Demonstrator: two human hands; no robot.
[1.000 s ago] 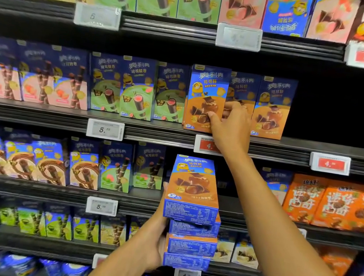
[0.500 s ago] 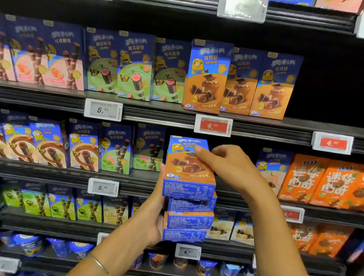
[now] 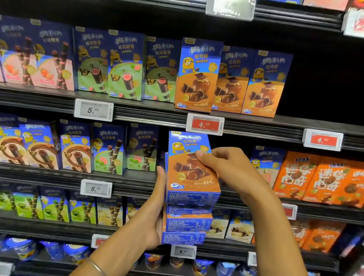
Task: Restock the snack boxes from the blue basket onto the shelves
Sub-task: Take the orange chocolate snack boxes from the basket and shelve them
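Snack boxes (image 3: 187, 223) stacked; right hand (image 3: 234, 172) now pinching top one

Shop aisle, snack section. Tiered black metal shelving (image 3: 151, 116) is stocked in repeated rows, fronts outward. Landmark: the red electronic price label reading "4." (image 3: 205, 124), clipped to a shelf edge. Left of it, a white price label reading "5." (image 3: 93, 110); right of it, a second red price label (image 3: 322, 139). Directly above it stand blue-and-orange cardboard snack boxes (image 3: 198, 74); below and right of it, orange snack packs (image 3: 329, 179).
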